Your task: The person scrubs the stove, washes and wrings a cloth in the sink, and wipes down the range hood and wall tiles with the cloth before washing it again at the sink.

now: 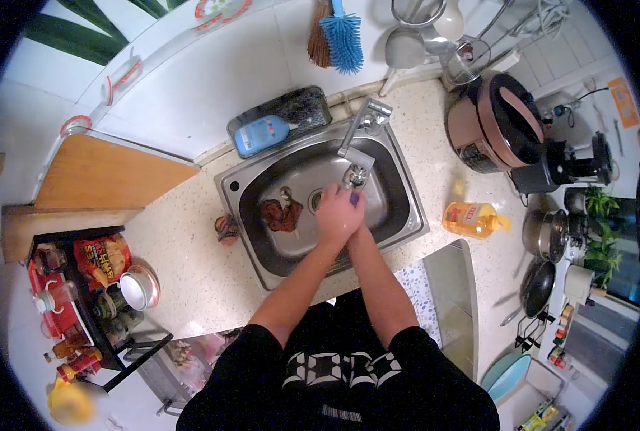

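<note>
Both of my hands are together over the steel sink [261, 253], just below the running faucet [356, 136]. My left hand [335, 215] lies over my right hand [358, 215], its fingers pressed against it. A small bluish-purple thing shows between the fingers; what it is cannot be made out. The right hand is mostly covered, and its fingers are hidden. Water pools bright at the faucet's mouth. A dark reddish-brown wet bundle [280, 215] lies in the sink left of my hands, with a metallic piece above it.
A blue bottle [261, 135] lies on a black tray [302, 108] behind the sink. A yellow soap bottle [470, 219] is right of it, near a rice cooker [496, 122]. Left stand a brown item [226, 230], a white bowl [139, 289] and a black rack [83, 233].
</note>
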Available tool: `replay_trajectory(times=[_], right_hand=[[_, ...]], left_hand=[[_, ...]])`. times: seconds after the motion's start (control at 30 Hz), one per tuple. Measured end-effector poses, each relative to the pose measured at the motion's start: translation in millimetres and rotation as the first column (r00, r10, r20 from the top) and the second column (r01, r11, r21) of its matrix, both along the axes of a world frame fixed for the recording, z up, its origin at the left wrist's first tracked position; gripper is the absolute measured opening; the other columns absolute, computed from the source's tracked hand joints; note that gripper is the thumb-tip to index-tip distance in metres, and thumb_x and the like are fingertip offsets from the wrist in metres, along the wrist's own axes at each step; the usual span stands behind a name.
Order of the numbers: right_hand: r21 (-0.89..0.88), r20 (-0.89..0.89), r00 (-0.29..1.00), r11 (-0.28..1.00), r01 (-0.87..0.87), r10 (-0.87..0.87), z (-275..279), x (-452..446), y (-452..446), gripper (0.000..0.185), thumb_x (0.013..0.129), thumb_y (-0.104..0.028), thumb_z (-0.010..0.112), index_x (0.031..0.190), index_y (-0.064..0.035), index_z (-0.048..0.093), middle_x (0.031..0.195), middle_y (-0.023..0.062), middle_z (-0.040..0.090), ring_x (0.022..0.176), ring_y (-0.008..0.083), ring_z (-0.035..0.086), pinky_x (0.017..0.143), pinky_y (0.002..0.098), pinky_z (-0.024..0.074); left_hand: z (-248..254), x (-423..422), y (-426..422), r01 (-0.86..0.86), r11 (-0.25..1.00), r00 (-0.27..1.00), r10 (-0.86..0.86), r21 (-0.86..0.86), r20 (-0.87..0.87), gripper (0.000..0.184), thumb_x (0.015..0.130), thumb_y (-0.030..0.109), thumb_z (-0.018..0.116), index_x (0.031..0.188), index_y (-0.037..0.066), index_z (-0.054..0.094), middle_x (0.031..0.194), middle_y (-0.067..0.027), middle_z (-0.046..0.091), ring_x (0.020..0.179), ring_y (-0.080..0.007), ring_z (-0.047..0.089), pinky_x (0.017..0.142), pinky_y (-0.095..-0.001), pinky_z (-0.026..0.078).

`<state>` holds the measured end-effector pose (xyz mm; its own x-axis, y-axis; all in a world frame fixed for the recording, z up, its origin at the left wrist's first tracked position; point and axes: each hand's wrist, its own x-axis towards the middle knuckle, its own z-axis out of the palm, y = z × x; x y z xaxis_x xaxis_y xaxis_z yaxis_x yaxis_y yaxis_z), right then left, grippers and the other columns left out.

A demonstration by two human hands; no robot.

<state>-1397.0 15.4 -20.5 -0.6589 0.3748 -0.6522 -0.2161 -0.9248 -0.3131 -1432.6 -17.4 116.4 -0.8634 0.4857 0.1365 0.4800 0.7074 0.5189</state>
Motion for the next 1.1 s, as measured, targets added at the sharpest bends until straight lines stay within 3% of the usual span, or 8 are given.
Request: replay_trajectory(times=[0.13, 0.23, 0.33, 0.43, 0.63, 0.83, 0.97, 1.1], right_hand=[[0.041, -0.014, 1.0, 0.999, -0.01, 0.01, 8.5, 1.0, 0.0, 0.047, 0.098, -0.05, 0.062, 0.103, -0.0042, 0.072, 0.094, 0.0078, 0.071, 0.083, 0.0188, 0.066, 0.069, 0.0371, 0.0537], [0.104, 0.197, 0.975, 0.987, -0.126, 0.103, 29.4, 5.6, 0.4, 0.043, 0.099, -0.046, 0.061, 0.106, -0.0045, 0.07, 0.095, 0.0076, 0.07, 0.082, 0.0201, 0.066, 0.069, 0.037, 0.0543], [0.17, 0.428, 0.891, 0.954, -0.245, 0.153, 62.9, 3.4, 7.2, 0.036, 0.1, -0.038, 0.061, 0.109, -0.0037, 0.066, 0.096, 0.0086, 0.069, 0.077, 0.0232, 0.066, 0.067, 0.0368, 0.0551], [0.367, 0.562, 0.823, 0.868, -0.335, 0.08, 71.6, -0.2, 10.3, 0.033, 0.099, -0.033, 0.063, 0.108, -0.0019, 0.067, 0.096, 0.0077, 0.068, 0.078, 0.0197, 0.064, 0.067, 0.0351, 0.0531], [0.636, 0.347, 0.928, 0.761, -0.127, -0.136, 91.3, 19.6, 23.0, 0.017, 0.097, -0.012, 0.061, 0.103, -0.0008, 0.072, 0.097, 0.0006, 0.068, 0.091, 0.0121, 0.059, 0.087, 0.0264, 0.0457], [0.864, 0.34, 0.939, 0.375, -0.336, 0.057, 84.9, 57.2, 22.7, 0.019, 0.098, -0.013, 0.063, 0.104, 0.001, 0.075, 0.112, 0.011, 0.075, 0.102, 0.0168, 0.066, 0.09, 0.0295, 0.0495], [0.876, 0.345, 0.902, 0.433, -0.211, -0.259, 81.1, 61.2, 32.8, 0.02, 0.099, -0.012, 0.06, 0.103, 0.0006, 0.075, 0.101, 0.0089, 0.074, 0.095, 0.0171, 0.065, 0.085, 0.0291, 0.0499], [0.759, 0.362, 0.919, 0.621, -0.194, -0.157, 85.4, 54.4, 48.0, 0.021, 0.098, -0.009, 0.058, 0.112, -0.0027, 0.072, 0.114, 0.0065, 0.071, 0.101, 0.0169, 0.063, 0.088, 0.0316, 0.0497]], left_hand=[[-8.7, -16.7, 12.2, -0.084, 0.964, 0.887, 0.187, -0.251, 0.422, 0.036, 0.082, 0.041, 0.071, 0.094, 0.008, 0.076, 0.093, -0.0186, 0.074, 0.089, -0.0413, 0.071, 0.081, -0.053, 0.055], [-34.7, -21.6, 6.2, -0.171, 0.985, 0.909, 0.155, 0.008, 0.387, 0.039, 0.086, 0.039, 0.069, 0.093, 0.002, 0.074, 0.079, -0.0237, 0.072, 0.075, -0.0459, 0.069, 0.076, -0.0528, 0.056], [-80.8, -41.2, 3.3, -0.306, 0.951, 0.705, 0.255, -0.041, 0.662, 0.042, 0.085, 0.042, 0.069, 0.102, 0.004, 0.077, 0.093, -0.024, 0.074, 0.091, -0.0437, 0.071, 0.084, -0.0505, 0.054], [-119.2, -31.3, 0.1, -0.495, 0.866, 0.712, 0.358, 0.071, 0.605, 0.042, 0.088, 0.043, 0.067, 0.1, 0.004, 0.076, 0.095, -0.0225, 0.075, 0.093, -0.0396, 0.072, 0.086, -0.0455, 0.053], [-94.2, -33.8, -6.4, -0.876, 0.471, -0.039, -0.28, 0.102, 0.959, 0.047, 0.098, 0.051, 0.056, 0.114, 0.008, 0.07, 0.1, -0.0082, 0.073, 0.09, -0.0274, 0.07, 0.089, -0.042, 0.054], [-62.2, -20.5, -21.0, -0.845, 0.516, -0.268, -0.633, 0.138, 0.726, 0.049, 0.099, 0.051, 0.053, 0.117, 0.007, 0.065, 0.102, -0.0077, 0.072, 0.089, -0.0247, 0.07, 0.082, -0.046, 0.059], [-80.8, -7.2, -14.7, -0.862, 0.497, -0.28, -0.632, 0.1, 0.723, 0.045, 0.097, 0.046, 0.053, 0.116, 0.007, 0.066, 0.105, -0.0108, 0.073, 0.087, -0.027, 0.071, 0.074, -0.0435, 0.061], [-61.1, -9.5, -26.2, -0.89, 0.454, -0.321, -0.687, 0.041, 0.652, 0.049, 0.092, 0.048, 0.056, 0.116, 0.007, 0.066, 0.106, -0.0119, 0.073, 0.084, -0.0286, 0.07, 0.066, -0.0402, 0.06]])
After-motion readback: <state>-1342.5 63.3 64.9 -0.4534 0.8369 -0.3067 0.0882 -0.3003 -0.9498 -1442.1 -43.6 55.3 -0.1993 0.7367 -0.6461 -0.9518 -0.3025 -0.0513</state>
